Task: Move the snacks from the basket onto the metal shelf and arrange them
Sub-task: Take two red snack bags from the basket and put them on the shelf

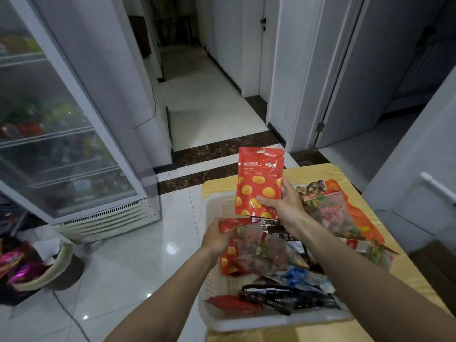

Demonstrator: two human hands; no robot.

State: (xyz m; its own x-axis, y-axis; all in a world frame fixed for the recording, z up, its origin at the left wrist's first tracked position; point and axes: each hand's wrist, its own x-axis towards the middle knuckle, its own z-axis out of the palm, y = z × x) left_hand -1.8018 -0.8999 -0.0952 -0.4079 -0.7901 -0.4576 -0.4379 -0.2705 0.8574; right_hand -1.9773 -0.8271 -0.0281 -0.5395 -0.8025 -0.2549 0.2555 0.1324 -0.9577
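Note:
My right hand (pixel 283 206) grips an upright red pouch with yellow dots (pixel 259 178) by its lower edge, lifted above the white plastic basket (pixel 214 211). My left hand (pixel 217 236) holds the top edge of a second red and clear snack packet (pixel 251 255) lying in the basket. Several more packets fill the basket: black ones (pixel 283 296), a blue one (pixel 296 275), a red one (pixel 229 303). A large orange bag of nuts (pixel 335 213) leans at the basket's right side. The metal shelf is not in view.
The basket stands on a table with a yellow cloth (pixel 311 174). A glass-door fridge (pixel 64 134) stands at the left, with a bin of wrappers (pixel 37 265) on the tiled floor below it. A hallway and white doors lie ahead.

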